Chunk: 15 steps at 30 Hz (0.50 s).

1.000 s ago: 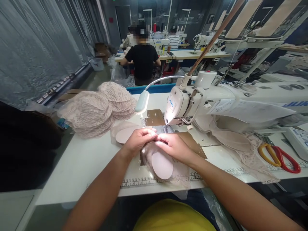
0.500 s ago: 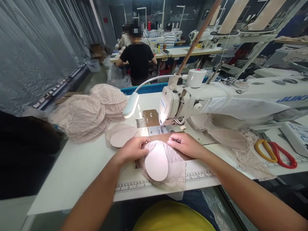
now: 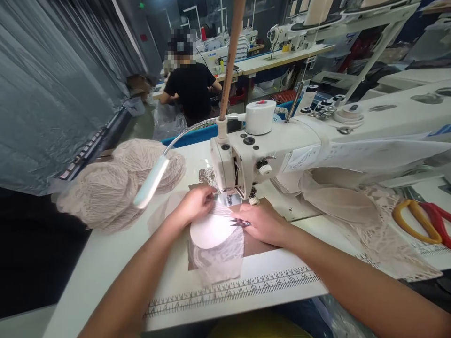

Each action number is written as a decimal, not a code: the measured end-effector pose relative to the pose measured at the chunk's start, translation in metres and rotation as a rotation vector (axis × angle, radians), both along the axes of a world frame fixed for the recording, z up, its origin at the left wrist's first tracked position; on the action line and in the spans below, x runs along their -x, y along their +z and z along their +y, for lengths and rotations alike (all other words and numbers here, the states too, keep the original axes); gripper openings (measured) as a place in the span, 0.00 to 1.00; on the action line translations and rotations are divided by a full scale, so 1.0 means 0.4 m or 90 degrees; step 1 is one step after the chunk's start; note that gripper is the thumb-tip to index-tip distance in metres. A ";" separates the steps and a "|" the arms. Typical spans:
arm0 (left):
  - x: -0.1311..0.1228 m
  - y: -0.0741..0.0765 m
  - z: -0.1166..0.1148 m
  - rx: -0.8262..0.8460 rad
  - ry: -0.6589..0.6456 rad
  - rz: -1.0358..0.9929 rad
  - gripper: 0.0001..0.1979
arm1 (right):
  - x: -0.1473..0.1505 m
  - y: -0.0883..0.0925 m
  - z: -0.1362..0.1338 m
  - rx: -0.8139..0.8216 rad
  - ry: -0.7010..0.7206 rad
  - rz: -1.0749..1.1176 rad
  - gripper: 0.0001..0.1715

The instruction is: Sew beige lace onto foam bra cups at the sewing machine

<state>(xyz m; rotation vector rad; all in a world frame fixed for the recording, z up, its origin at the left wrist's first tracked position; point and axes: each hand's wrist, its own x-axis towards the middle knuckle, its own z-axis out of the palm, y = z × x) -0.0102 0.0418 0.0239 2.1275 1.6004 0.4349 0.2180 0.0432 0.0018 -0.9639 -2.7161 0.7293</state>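
Observation:
A pale lace cup piece point(image 3: 221, 263) with a smooth white oval pad point(image 3: 211, 231) lies under the lamp's glow, its far edge at the sewing machine's point(image 3: 225, 164) needle area. My left hand point(image 3: 195, 205) is closed, pinching the lace at its upper left. Thread snips point(image 3: 241, 223) stick out of my closed right hand point(image 3: 264, 221), blades pointing left over the pad. The fingertips of that hand also press at the lace's upper right edge. The needle and presser foot are partly hidden.
Stacked lace cups point(image 3: 105, 188) sit at the left behind a lit lamp point(image 3: 151, 183). More cup pieces point(image 3: 338, 206) and scissors with yellow and red handles point(image 3: 416, 220) lie at right. A printed ruler point(image 3: 229, 293) runs along the table's front. A person point(image 3: 192, 89) sits ahead.
Both hands have brought the lace piece forward to the needle, and the pad has turned from upright to sideways. The snips' blades now show clearly. My view has shifted and tilted.

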 end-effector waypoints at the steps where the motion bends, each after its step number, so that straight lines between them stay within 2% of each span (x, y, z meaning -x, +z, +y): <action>1: -0.002 0.010 -0.003 -0.028 0.002 0.013 0.13 | -0.001 0.001 -0.001 0.004 -0.008 0.001 0.17; 4: -0.021 0.031 -0.043 -0.096 -0.009 0.053 0.12 | -0.002 0.004 -0.002 0.014 -0.023 -0.013 0.15; 6: -0.044 0.028 -0.080 -0.097 -0.047 0.074 0.13 | 0.000 0.002 -0.001 0.011 -0.027 -0.017 0.14; 10: -0.081 -0.016 -0.124 -0.126 -0.106 0.176 0.18 | 0.002 -0.010 -0.003 -0.023 -0.059 -0.018 0.16; 15: -0.073 -0.047 -0.107 -0.139 -0.141 0.260 0.24 | 0.006 -0.015 -0.008 -0.063 -0.076 -0.035 0.16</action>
